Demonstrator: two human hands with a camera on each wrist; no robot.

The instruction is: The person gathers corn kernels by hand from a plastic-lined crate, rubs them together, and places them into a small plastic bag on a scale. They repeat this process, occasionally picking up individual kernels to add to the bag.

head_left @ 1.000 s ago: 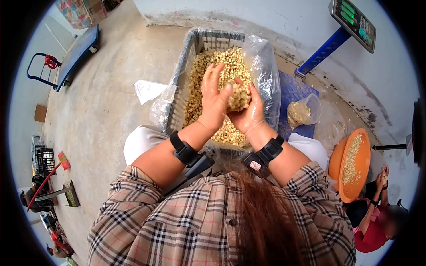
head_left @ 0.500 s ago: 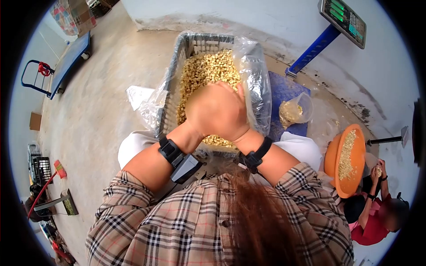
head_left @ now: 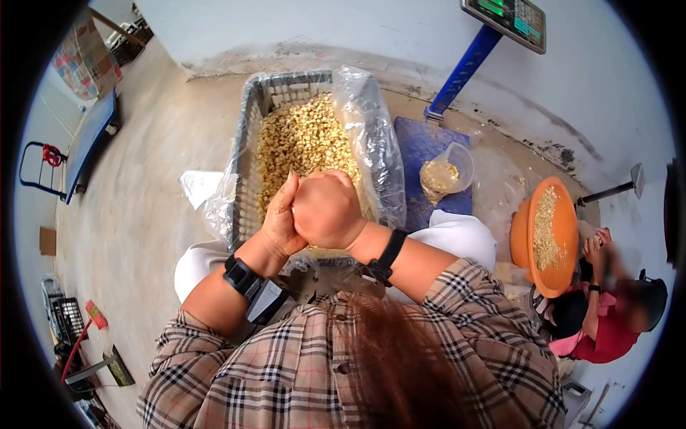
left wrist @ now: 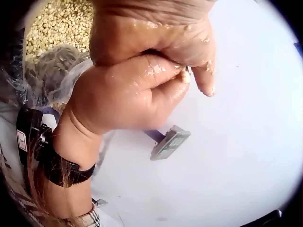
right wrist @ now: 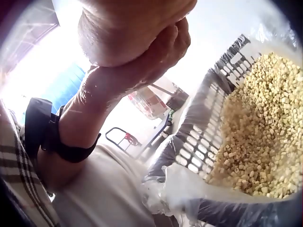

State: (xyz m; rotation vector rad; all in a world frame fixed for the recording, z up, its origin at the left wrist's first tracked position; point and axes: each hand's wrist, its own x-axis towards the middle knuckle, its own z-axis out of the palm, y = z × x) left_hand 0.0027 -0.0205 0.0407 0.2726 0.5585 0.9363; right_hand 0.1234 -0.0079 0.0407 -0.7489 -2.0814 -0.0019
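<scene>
My left hand (head_left: 280,220) and right hand (head_left: 330,211) are clasped together over the near end of a grey slotted crate (head_left: 241,154). Diced yellowish food pieces (head_left: 304,136) fill the plastic-lined crate. The right hand is curled like a fist, and the left hand presses round it with its thumb up. In the left wrist view, a pale piece (left wrist: 185,76) shows at the right hand's thumb tip. The rest of the handful is hidden between the palms. Wet bits cling to the skin.
Right of the crate, a clear container of pieces (head_left: 437,177) lies on a blue scale platform (head_left: 411,146). Beyond it is an orange basin (head_left: 523,225), with a seated person (head_left: 607,322) beside it. A blue trolley (head_left: 93,139) stands at far left.
Earlier, the left hand was spread beside a clump in the cupped right hand. The hands have since come together, covering it. The head view has shifted, moving the crate leftward in it.
</scene>
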